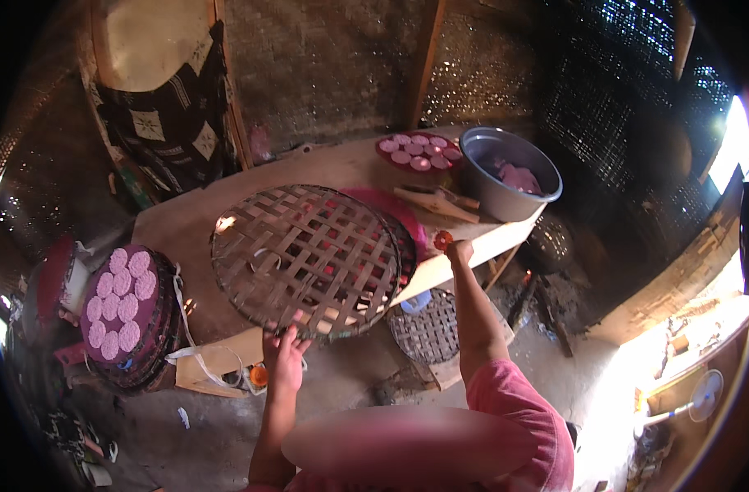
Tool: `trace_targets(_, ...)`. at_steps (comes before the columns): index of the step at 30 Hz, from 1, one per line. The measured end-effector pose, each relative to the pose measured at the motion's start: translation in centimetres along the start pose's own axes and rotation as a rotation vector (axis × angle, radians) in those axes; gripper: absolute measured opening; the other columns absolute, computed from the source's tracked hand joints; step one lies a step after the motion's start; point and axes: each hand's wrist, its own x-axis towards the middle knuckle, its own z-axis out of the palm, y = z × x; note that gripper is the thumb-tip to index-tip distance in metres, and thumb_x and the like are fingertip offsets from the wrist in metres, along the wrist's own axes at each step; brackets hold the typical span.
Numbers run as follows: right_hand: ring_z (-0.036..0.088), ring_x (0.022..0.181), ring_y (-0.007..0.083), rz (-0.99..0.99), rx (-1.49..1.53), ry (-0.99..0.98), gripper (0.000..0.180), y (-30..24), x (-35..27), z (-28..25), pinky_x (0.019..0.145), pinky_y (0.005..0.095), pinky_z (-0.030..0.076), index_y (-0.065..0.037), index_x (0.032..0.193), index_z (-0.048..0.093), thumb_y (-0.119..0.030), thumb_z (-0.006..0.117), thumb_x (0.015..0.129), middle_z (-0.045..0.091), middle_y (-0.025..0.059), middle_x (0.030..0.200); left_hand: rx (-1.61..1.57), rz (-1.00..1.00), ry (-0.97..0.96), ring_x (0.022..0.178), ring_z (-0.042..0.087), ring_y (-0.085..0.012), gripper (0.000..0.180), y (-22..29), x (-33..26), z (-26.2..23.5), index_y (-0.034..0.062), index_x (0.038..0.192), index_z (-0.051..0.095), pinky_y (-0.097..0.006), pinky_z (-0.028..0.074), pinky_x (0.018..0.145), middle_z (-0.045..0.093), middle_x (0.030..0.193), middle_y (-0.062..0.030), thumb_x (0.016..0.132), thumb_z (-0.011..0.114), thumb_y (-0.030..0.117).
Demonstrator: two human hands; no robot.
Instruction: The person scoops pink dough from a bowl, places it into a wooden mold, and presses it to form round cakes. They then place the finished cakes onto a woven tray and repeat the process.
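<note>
A round, open-weave bamboo tray point(309, 254) lies over the near edge of the wooden table point(177, 197), with a pinkish-red round sheet or tray point(382, 205) partly hidden beneath it. My left hand point(285, 361) is at the near rim of the weave, its fingers closed on the edge. My right hand point(459, 249) is stretched out past the table's right front edge. In it is a small orange-red piece with a flower-like round end point(443, 240); the rest of it is hidden by the fingers.
Pink discs lie on a dark red round tray point(419, 152) at the back and on another stack point(120, 303) at the left. A grey basin point(509, 176) holds a pink mass, beside a wooden tool point(436, 202). Another woven tray point(428, 328) sits low by the table; a fan point(706, 396) stands right.
</note>
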Motion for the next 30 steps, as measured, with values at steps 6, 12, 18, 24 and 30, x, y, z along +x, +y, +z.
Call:
trace_targets(6, 0.066, 0.101, 0.0357, -0.352, 0.324, 0.086, 0.039, -5.4, -4.0, -5.7, 0.08, 0.0418, 0.053, 0.004, 0.107, 0.065, -0.025, 0.073, 0.082, 0.065, 0.0283, 0.109, 0.038, 0.052, -0.084, 0.119, 0.057, -0.0241, 0.046, 2.8, -1.7, 1.0, 0.0092, 0.133, 0.042, -0.037, 0.059, 0.081, 0.056, 0.129, -0.0119, 0.089, 0.053, 0.002)
trace_targets(12, 0.056, 0.109, 0.0356, -1.073, -0.036, -0.096, 0.043, -5.7, -17.3, -19.1, 0.095, 0.046, 0.044, -0.006, 0.118, 0.061, -0.025, 0.071, 0.081, 0.061, 0.0187, 0.109, 0.153, -0.139, -0.301, 0.124, 0.054, -0.0234, 0.054, -2.1, -1.5, 5.3, 0.0097, 0.137, 0.04, -0.037, 0.058, 0.082, 0.054, 0.131, -0.0096, 0.085, 0.051, 0.002)
trace_targets(18, 0.053, 0.114, 0.0342, -0.457, -0.492, 0.014, 0.061, 4.0, -25.0, -31.9, 0.099, 0.0456, 0.036, -0.005, 0.127, 0.048, -0.038, 0.07, 0.081, 0.059, 0.0187, 0.114, 0.154, -0.469, -0.706, 0.106, 0.064, -0.0236, 0.054, -7.7, -5.4, 10.3, 0.0076, 0.136, 0.039, -0.041, 0.059, 0.085, 0.06, 0.121, -0.015, 0.084, 0.053, 0.001)
trace_targets(24, 0.055, 0.111, 0.0356, 0.015, -0.459, 0.35, 0.061, 15.5, -37.7, -44.7, 0.094, 0.0473, 0.045, -0.009, 0.129, 0.048, -0.039, 0.072, 0.081, 0.063, 0.0171, 0.108, 0.068, -0.791, -1.221, 0.123, 0.053, -0.0303, 0.056, -11.8, -12.2, 16.0, 0.0099, 0.14, 0.032, -0.05, 0.055, 0.092, 0.049, 0.133, -0.0176, 0.091, 0.059, 0.011)
trace_targets(30, 0.067, 0.079, 0.0317, 0.482, -0.702, 0.974, 0.052, 22.4, -54.7, -57.4, 0.079, 0.0417, 0.053, -0.011, 0.122, 0.064, -0.029, 0.076, 0.074, 0.068, 0.0173, 0.089, 0.105, -0.856, -1.837, 0.128, 0.049, -0.0332, 0.071, -15.9, -18.8, 21.7, 0.0117, 0.141, 0.024, -0.042, 0.045, 0.101, 0.035, 0.149, -0.0199, 0.091, 0.065, 0.041)
